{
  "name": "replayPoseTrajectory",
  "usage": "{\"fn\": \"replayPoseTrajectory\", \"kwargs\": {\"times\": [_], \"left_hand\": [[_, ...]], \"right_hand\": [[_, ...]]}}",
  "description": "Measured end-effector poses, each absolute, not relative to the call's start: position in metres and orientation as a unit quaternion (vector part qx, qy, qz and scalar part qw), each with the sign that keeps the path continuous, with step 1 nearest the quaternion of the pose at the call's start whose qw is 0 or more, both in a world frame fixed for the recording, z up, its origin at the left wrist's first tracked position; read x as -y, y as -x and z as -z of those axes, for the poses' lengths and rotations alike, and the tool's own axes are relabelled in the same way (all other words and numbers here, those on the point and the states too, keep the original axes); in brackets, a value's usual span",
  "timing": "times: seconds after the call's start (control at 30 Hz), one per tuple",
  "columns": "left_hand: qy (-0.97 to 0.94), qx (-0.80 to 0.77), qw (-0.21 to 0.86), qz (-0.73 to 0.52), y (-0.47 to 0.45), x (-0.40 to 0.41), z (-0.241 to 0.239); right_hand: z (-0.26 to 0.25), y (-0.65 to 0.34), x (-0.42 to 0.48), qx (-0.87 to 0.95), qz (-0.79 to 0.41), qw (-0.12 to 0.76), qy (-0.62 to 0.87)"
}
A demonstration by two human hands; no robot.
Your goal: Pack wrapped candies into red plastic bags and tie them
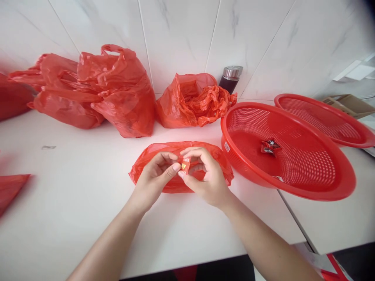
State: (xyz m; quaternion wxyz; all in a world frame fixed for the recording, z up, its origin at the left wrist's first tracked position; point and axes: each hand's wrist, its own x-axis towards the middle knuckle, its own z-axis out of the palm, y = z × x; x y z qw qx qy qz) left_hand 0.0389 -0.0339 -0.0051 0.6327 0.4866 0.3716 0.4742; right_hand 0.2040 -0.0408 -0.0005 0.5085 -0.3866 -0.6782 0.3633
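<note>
A small clear packet (184, 165) with a red and gold-yellow item inside is pinched between the fingertips of both hands. My left hand (156, 173) grips its left side with thumb and forefinger. On its right side, the thumb and fingers of my right hand (206, 175) are closed on it. Beneath both hands a red plastic bag (146, 160) lies on the white table; what is in it is hidden by the hands and film.
Full red plastic bags (125, 93) stand along the tiled wall, with a crumpled open bag (178, 105) beside a dark flask (230, 80). On the right, a red plastic basket (310, 156) holds a few small packets (270, 146); another red basket (322, 117) lies behind it.
</note>
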Motion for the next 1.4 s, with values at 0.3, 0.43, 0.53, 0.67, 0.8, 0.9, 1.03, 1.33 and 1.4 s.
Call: {"fn": "replayPoseTrajectory", "kwargs": {"times": [0.3,0.43,0.53,0.67,0.8,0.9,1.03,1.33,1.4], "left_hand": [[-0.489,-0.408,0.615,-0.465,-0.037,0.031,0.009],[-0.448,-0.374,0.658,-0.475,-0.037,0.03,0.014],[-0.439,-0.359,0.679,-0.466,-0.039,0.032,0.014],[-0.422,-0.352,0.706,-0.446,-0.039,0.034,0.009],[-0.42,-0.345,0.722,-0.428,-0.037,0.035,0.006],[-0.456,-0.358,0.693,-0.428,-0.035,0.035,0.004],[-0.542,-0.453,0.557,-0.438,-0.034,0.031,0.001],[-0.647,-0.583,0.299,-0.39,-0.029,0.026,0.008],[-0.641,-0.575,0.319,-0.396,-0.028,0.028,0.005]], "right_hand": [[-0.001,-0.204,0.039,0.676,-0.322,0.474,0.464],[-0.003,-0.205,0.04,0.668,-0.372,0.475,0.436],[0.0,-0.205,0.042,0.692,-0.339,0.475,0.425],[-0.001,-0.205,0.044,0.7,-0.304,0.49,0.422],[-0.002,-0.206,0.044,0.7,-0.313,0.492,0.413],[0.0,-0.207,0.043,0.703,-0.31,0.478,0.425],[0.004,-0.208,0.038,0.685,-0.311,0.467,0.465],[-0.017,-0.211,0.057,0.629,-0.324,0.582,0.4],[-0.039,-0.231,0.068,0.631,-0.243,0.617,0.402]]}}
